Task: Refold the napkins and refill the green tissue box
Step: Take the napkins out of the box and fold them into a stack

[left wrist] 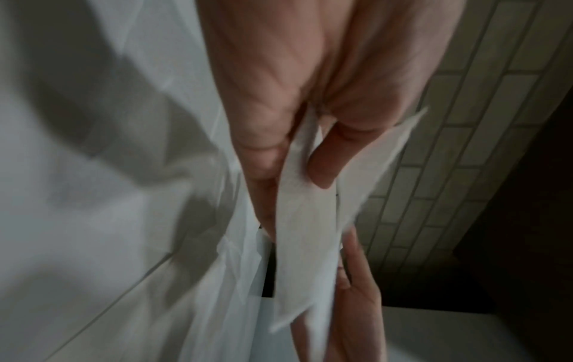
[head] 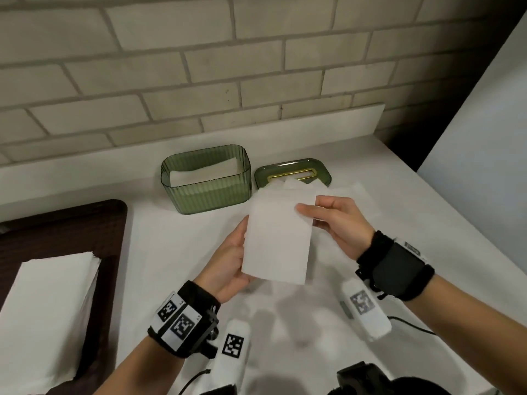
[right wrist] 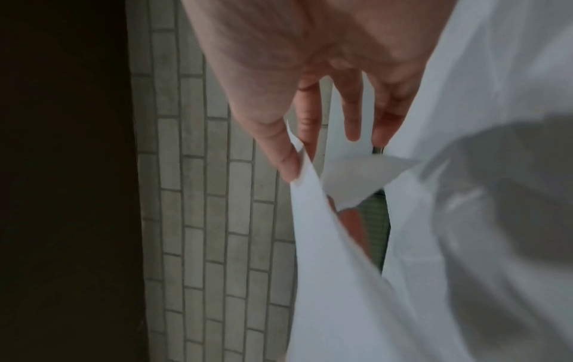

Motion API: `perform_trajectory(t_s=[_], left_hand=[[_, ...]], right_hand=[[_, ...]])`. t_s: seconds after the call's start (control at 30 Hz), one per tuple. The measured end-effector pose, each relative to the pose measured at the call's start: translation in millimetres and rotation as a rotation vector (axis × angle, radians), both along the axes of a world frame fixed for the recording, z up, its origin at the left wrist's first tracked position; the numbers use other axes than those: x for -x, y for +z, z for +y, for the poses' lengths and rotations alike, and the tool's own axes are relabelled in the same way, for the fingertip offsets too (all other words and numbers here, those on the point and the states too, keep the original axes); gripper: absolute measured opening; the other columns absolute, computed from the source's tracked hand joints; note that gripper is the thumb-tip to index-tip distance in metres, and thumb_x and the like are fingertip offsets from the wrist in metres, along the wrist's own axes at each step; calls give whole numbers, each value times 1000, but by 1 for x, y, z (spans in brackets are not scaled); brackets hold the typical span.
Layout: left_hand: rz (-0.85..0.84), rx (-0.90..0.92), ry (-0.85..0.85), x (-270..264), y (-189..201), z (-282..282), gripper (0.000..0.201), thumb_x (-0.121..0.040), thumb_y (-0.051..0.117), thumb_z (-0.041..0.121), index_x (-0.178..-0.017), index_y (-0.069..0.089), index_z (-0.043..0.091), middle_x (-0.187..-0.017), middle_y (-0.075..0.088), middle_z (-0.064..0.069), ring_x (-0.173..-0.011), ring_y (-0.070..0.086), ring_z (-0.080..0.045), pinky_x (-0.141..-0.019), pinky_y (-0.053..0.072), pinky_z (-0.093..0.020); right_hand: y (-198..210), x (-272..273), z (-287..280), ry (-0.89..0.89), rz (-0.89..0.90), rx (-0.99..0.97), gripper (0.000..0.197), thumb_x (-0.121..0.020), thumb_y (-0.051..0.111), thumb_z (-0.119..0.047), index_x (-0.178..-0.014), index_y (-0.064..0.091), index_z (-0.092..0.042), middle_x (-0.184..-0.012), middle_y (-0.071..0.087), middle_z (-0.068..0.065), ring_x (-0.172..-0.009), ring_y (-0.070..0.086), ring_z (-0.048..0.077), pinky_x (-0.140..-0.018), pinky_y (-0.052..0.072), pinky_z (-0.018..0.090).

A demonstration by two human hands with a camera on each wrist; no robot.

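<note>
Both hands hold a folded white napkin (head: 276, 240) upright above the counter. My left hand (head: 238, 253) grips its lower left edge, and in the left wrist view the left hand (left wrist: 291, 171) pinches the napkin (left wrist: 305, 232) between thumb and finger. My right hand (head: 306, 212) pinches the upper right corner, and the right wrist view shows the right hand (right wrist: 299, 159) nipping the napkin (right wrist: 310, 203). The green ribbed tissue box (head: 205, 192) stands open behind, with folded napkins inside. Its green lid (head: 320, 172) with a gold slot lies to the right.
Loose unfolded napkins (head: 353, 192) lie on the white counter (head: 176, 252) beyond my right hand. A dark tray (head: 114, 223) at the left holds a stack of white napkins (head: 48, 309). A brick wall (head: 199, 67) runs behind the counter.
</note>
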State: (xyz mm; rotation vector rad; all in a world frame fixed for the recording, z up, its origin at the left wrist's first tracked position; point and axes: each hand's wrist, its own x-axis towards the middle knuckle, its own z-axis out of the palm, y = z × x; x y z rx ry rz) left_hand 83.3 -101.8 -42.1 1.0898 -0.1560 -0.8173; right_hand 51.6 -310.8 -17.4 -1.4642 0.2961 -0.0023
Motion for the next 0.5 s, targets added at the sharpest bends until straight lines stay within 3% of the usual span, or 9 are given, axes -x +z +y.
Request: perform_trajectory(t_s=[0.07, 0.13, 0.23, 0.37, 0.5], left_hand=[[26, 21, -14, -1, 0, 5, 72, -90, 30, -20, -130, 55, 34, -110, 71, -1, -85, 70, -16, -58, 56, -26], [54, 35, -12, -1, 1, 7, 75, -89, 26, -20, -128, 56, 37, -109, 71, 0, -84, 68, -16, -59, 54, -27], [81, 92, -14, 1, 5, 8, 77, -83, 27, -16, -130, 53, 38, -114, 67, 2, -92, 62, -19, -67, 53, -32], [125, 144, 13, 3, 10, 10, 59, -81, 48, 8, -127, 54, 43, -115, 68, 6, -91, 67, -15, -66, 54, -31], [175, 134, 35, 6, 13, 8, 37, -100, 33, 38, -131, 55, 33, -127, 65, 3, -107, 67, -18, -70, 59, -37]], right_hand=[[-1, -3, 3, -19, 12, -47, 26, -82, 73, -10, -66, 53, -5, -85, 59, 15, -88, 65, 22, -86, 52, 29], [-1, -5, 5, -30, 17, -76, 22, -83, 71, -7, -69, 56, -4, -86, 64, 12, -86, 66, 19, -77, 53, 23], [-1, -7, 5, -20, 62, -121, 15, -83, 72, -12, -91, 65, -2, -98, 71, 10, -87, 66, 23, -85, 52, 31], [-3, -9, 4, -25, 65, -197, 11, -84, 71, -8, -93, 67, -4, -101, 74, 10, -87, 70, 23, -88, 56, 35], [-7, -12, 6, -75, 12, -211, 3, -84, 69, -3, -86, 69, 0, -91, 75, 9, -85, 71, 21, -82, 58, 27]])
